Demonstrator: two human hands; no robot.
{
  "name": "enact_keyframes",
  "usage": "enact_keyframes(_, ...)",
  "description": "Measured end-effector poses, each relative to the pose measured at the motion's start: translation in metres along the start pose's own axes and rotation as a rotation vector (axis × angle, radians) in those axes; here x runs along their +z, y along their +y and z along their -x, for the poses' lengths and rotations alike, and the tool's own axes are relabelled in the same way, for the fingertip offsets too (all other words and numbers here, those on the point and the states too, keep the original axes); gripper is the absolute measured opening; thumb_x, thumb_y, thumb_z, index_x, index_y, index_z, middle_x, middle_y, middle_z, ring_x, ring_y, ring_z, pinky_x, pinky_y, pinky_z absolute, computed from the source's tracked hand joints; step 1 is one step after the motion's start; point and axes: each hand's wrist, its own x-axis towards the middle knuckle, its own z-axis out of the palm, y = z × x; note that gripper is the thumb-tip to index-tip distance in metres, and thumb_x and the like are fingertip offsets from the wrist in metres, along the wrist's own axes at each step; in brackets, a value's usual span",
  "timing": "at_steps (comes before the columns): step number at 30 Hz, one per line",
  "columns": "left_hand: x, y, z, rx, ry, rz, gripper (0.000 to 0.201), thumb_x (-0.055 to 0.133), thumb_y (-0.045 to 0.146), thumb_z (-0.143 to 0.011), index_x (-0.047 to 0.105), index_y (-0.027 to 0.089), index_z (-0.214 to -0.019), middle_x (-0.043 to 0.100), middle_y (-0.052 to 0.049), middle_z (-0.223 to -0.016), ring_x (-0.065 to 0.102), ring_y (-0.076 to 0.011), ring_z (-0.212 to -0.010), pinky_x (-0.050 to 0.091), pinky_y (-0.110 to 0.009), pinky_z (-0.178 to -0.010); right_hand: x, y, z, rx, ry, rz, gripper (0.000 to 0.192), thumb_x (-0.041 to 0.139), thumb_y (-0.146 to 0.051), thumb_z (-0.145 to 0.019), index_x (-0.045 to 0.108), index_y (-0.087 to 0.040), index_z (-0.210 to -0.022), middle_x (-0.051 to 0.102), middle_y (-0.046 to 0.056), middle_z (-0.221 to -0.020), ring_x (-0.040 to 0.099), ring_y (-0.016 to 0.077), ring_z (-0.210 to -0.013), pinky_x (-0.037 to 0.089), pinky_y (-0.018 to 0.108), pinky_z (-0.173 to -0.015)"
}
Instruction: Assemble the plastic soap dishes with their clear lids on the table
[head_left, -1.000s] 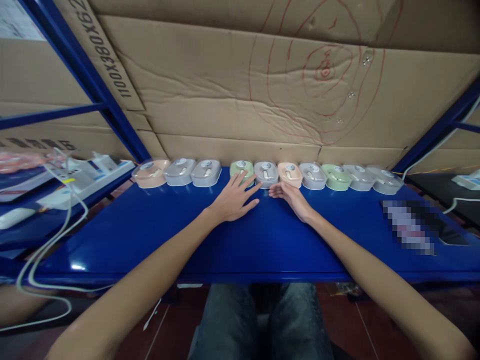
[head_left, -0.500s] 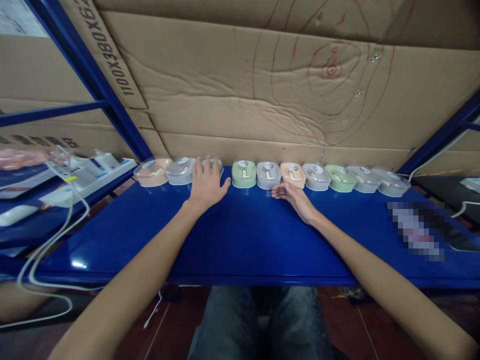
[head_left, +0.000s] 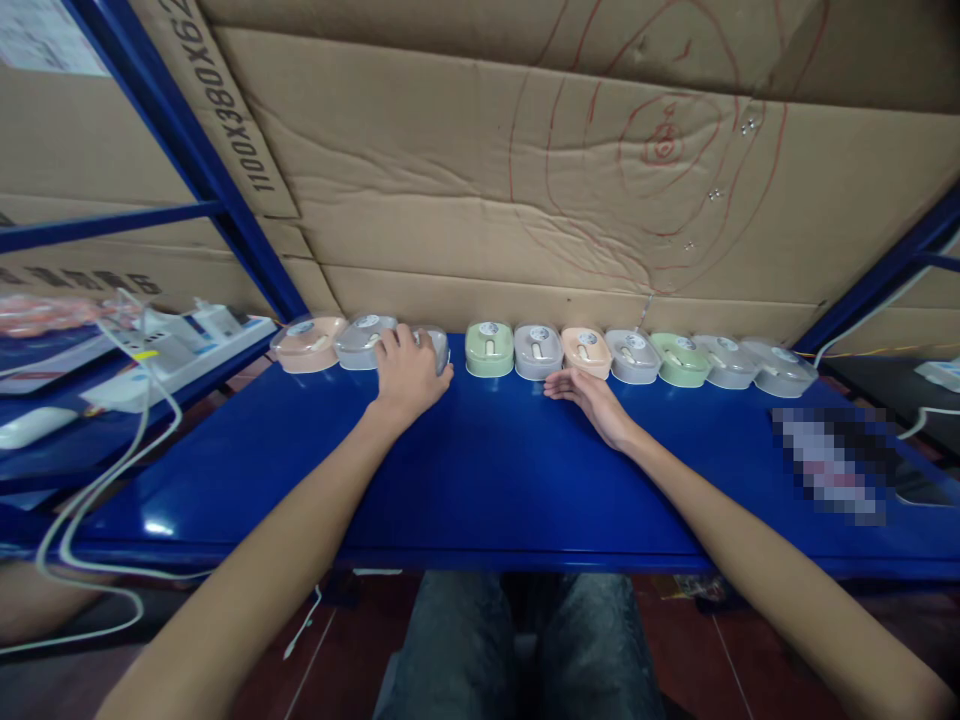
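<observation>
Several small plastic boxes with clear lids stand in a row along the back of the blue table (head_left: 480, 480). My left hand (head_left: 407, 375) is closed over a grey box (head_left: 441, 350), its fingers bent over the lid and its thumb on the near right side; most of that box is hidden. To its left are another grey box (head_left: 358, 350) and a peach box (head_left: 304, 348). My right hand (head_left: 589, 398) is open, fingers stretched out, resting just in front of a grey box (head_left: 534, 358) and a peach box (head_left: 586, 345). It holds nothing.
A green box (head_left: 489, 355) stands between my hands, and more grey and green boxes continue rightward. Cardboard (head_left: 420, 160) walls off the back. Cables and a white power strip (head_left: 217, 345) lie on the left. A pixelated item (head_left: 832, 465) lies at the right.
My left hand's fingers were spread out over the grey box; now they have bent down and closed around it, with the thumb drawn in. My right hand stays put.
</observation>
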Motion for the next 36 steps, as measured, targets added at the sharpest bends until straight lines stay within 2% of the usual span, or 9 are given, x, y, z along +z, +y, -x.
enact_keyframes(3,-0.008,0.004,0.003,-0.048,-0.025,0.000,0.055,0.063,0.046,-0.097,0.067,0.007,-0.134,0.056,-0.033,-0.140,0.052,-0.0534,-0.130,0.048,-0.061,-0.101,0.001,-0.001,0.000,0.001,0.003,-0.007,0.059,0.074,-0.080,-0.089,0.082,-0.024,-0.102,0.082,0.009,-0.106,0.076,0.0265,-0.105,0.057,0.046,-0.106)
enact_keyframes(9,-0.025,0.013,0.010,-0.134,-0.098,0.040,0.061,0.063,0.046,-0.095,0.060,0.005,-0.140,0.057,-0.034,-0.140,0.056,-0.0541,-0.129,0.052,-0.060,-0.100,0.003,-0.001,0.000,-0.002,-0.001,0.008,0.060,0.072,-0.081,-0.090,0.082,-0.023,-0.101,0.081,0.009,-0.106,0.075,0.0271,-0.106,0.056,0.047,-0.106)
enact_keyframes(18,-0.056,0.018,0.022,-0.035,-0.267,0.014,0.073,0.066,0.063,-0.088,0.058,0.016,-0.143,0.058,-0.028,-0.144,0.059,-0.0558,-0.131,0.055,-0.059,-0.095,0.003,0.000,-0.001,-0.010,-0.014,0.037,0.059,0.072,-0.080,-0.090,0.081,-0.023,-0.102,0.080,0.009,-0.106,0.074,0.0264,-0.106,0.056,0.047,-0.107)
enact_keyframes(22,-0.061,0.017,0.031,0.133,-0.296,0.009,0.071,0.067,0.064,-0.088,0.059,0.013,-0.137,0.060,-0.028,-0.136,0.061,-0.0542,-0.125,0.055,-0.060,-0.095,0.003,0.000,-0.002,-0.015,-0.011,0.046,0.061,0.072,-0.082,-0.089,0.080,-0.022,-0.101,0.080,0.009,-0.106,0.074,0.0264,-0.105,0.057,0.047,-0.106)
enact_keyframes(25,-0.060,0.017,0.035,0.379,-0.265,0.094,0.063,0.073,0.060,-0.085,0.061,0.016,-0.129,0.062,-0.024,-0.128,0.063,-0.0484,-0.117,0.056,-0.059,-0.095,0.004,-0.002,-0.001,-0.022,-0.018,0.079,0.060,0.072,-0.081,-0.090,0.080,-0.023,-0.103,0.080,0.008,-0.107,0.075,0.0262,-0.106,0.057,0.047,-0.107)
enact_keyframes(28,-0.058,0.019,0.035,0.627,-0.252,0.304,0.048,0.077,0.050,-0.083,0.064,0.023,-0.121,0.064,-0.018,-0.126,0.064,-0.0418,-0.115,0.057,-0.056,-0.097,0.004,-0.005,0.002,-0.041,-0.037,0.158,0.057,0.069,-0.078,-0.094,0.078,-0.024,-0.108,0.080,0.008,-0.112,0.074,0.0258,-0.110,0.056,0.047,-0.110)
enact_keyframes(30,-0.057,0.024,0.035,0.746,-0.267,0.478,0.044,0.074,0.042,-0.084,0.064,0.026,-0.124,0.064,-0.014,-0.131,0.063,-0.0385,-0.121,0.056,-0.053,-0.104,0.005,-0.007,0.004,-0.069,-0.047,0.209,0.056,0.070,-0.077,-0.094,0.077,-0.025,-0.113,0.079,0.008,-0.115,0.074,0.0261,-0.112,0.056,0.047,-0.111)
enact_keyframes(32,-0.054,0.029,0.036,0.823,-0.299,0.637,0.050,0.072,0.037,-0.087,0.061,0.027,-0.134,0.063,-0.011,-0.142,0.060,-0.0362,-0.134,0.051,-0.051,-0.115,0.006,-0.008,0.006,-0.109,-0.063,0.246,0.058,0.075,-0.076,-0.090,0.074,-0.026,-0.119,0.078,0.008,-0.120,0.073,0.0275,-0.114,0.056,0.048,-0.111)
enact_keyframes(36,-0.044,0.039,0.038,0.892,-0.340,0.823,0.057,0.073,0.035,-0.092,0.056,0.030,-0.146,0.056,-0.009,-0.160,0.048,-0.0347,-0.152,0.040,-0.054,-0.129,0.009,-0.011,0.012,-0.206,-0.146,0.346,0.069,0.088,-0.068,-0.083,0.067,-0.027,-0.134,0.075,0.011,-0.135,0.071,0.0325,-0.127,0.053,0.051,-0.116)
